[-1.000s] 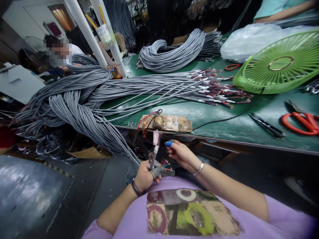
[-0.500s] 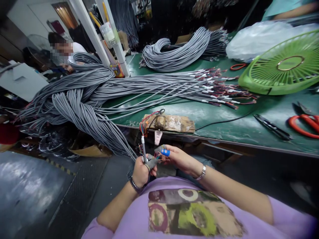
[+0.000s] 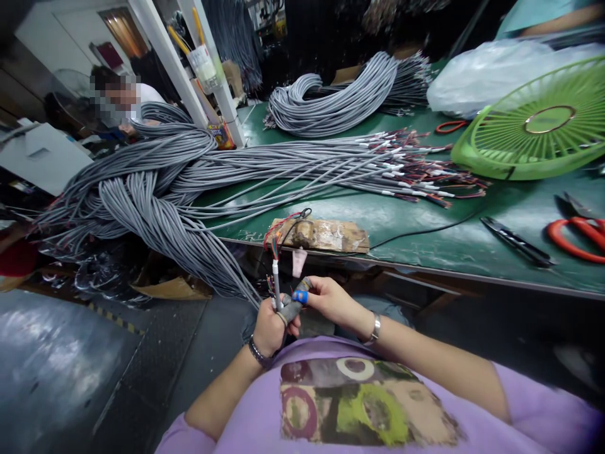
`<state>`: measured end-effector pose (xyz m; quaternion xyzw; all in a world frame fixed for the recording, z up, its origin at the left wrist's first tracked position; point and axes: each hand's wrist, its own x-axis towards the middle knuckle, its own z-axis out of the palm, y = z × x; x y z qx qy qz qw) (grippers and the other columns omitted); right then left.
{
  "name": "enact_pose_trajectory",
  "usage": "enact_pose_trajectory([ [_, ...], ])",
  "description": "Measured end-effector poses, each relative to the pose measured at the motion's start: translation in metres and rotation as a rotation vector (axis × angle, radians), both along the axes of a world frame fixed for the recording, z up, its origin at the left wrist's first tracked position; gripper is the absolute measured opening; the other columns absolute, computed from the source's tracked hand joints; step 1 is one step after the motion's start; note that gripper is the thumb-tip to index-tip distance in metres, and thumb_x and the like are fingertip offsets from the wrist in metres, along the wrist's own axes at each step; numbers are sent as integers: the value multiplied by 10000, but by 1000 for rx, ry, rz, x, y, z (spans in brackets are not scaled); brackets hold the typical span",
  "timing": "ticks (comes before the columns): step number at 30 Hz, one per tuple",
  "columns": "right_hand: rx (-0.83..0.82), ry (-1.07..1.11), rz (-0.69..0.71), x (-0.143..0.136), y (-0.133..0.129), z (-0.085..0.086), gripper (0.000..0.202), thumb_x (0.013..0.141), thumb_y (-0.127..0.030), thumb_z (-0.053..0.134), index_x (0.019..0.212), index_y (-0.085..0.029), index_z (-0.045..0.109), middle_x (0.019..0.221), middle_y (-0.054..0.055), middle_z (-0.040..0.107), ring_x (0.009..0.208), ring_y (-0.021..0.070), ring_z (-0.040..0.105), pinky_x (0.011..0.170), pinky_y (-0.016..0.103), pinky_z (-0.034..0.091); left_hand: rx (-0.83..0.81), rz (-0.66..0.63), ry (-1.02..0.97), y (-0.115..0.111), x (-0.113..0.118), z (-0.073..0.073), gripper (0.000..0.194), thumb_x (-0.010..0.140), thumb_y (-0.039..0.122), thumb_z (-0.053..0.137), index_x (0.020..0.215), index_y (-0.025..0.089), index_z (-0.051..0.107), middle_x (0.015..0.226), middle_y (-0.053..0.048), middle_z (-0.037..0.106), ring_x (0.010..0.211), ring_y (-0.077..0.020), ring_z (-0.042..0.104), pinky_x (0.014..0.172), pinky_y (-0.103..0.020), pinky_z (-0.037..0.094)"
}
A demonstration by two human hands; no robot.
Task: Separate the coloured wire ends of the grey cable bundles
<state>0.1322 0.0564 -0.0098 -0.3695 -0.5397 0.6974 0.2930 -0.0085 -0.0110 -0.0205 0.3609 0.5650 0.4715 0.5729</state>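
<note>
My left hand (image 3: 270, 325) is closed around a grey cable (image 3: 276, 285), which stands upright with a white sleeve and coloured wires at its top end. Grey covers wrap the thumb and a finger of this hand. Against the left fingertips my right hand (image 3: 328, 301) makes a pinch, a blue band (image 3: 300, 296) around one finger. Thin coloured wires are at the pinch, mostly hidden by the fingers. Just beyond, at the bench edge, is a wooden block (image 3: 338, 236) with a small fixture and wires on it, near the cable's top.
A large bundle of grey cables (image 3: 155, 195) lies across the green bench (image 3: 416, 233) and hangs over its front edge. Behind it is a coiled bundle (image 3: 331, 107). Rightward are a green fan (image 3: 543, 120), black pliers (image 3: 515, 241) and red-handled scissors (image 3: 579, 236). Another person (image 3: 127, 94) sits far left.
My right hand has shifted slightly left, up against the left fingertips, covering the coloured wires that showed between the hands. The held cable's top has moved slightly right.
</note>
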Motion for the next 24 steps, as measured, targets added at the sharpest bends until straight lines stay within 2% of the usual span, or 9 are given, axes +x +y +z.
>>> enact_pose_trajectory([
  [9, -14, 110, -62, 2, -8, 2, 393, 605, -499, 757, 629, -169, 545, 568, -34, 537, 539, 94, 442, 565, 246, 392, 28, 98, -80, -1, 5, 0, 383, 679, 487, 698, 592, 151, 536, 453, 12, 564, 328, -78, 480, 332, -178, 315],
  [15, 169, 89, -31, 11, -10, 3, 341, 666, -482, 730, 658, -169, 596, 640, -3, 574, 611, 127, 493, 608, 262, 409, 20, 139, -114, 0, 6, 5, 369, 668, 482, 705, 627, 148, 554, 444, 23, 555, 318, -72, 462, 324, -174, 305],
  [17, 170, 91, -21, 14, -6, -1, 351, 673, -499, 722, 671, -166, 614, 654, 0, 572, 625, 126, 492, 611, 256, 408, 22, 153, -136, 3, 4, 8, 372, 649, 485, 715, 630, 149, 555, 433, 28, 546, 312, -70, 452, 321, -175, 310],
  [19, 56, 125, -49, 15, 2, -6, 398, 704, -558, 673, 694, -164, 616, 662, 5, 578, 607, 118, 492, 594, 249, 409, 28, 166, -170, 7, 3, 11, 380, 627, 494, 721, 632, 153, 552, 416, 34, 533, 300, -67, 431, 313, -177, 308],
  [22, -249, 230, -121, 12, 18, -11, 466, 755, -632, 570, 756, -167, 607, 726, 28, 610, 580, 106, 505, 563, 242, 423, 18, 164, -202, 14, 1, 18, 392, 591, 497, 735, 636, 160, 540, 396, 44, 514, 284, -62, 399, 302, -176, 295],
  [24, -379, 286, -92, 7, 28, -10, 471, 761, -629, 567, 782, -161, 614, 758, 43, 621, 584, 104, 516, 554, 236, 432, 2, 151, -210, 18, 2, 23, 400, 563, 491, 749, 640, 161, 536, 393, 46, 510, 282, -59, 388, 297, -176, 287],
])
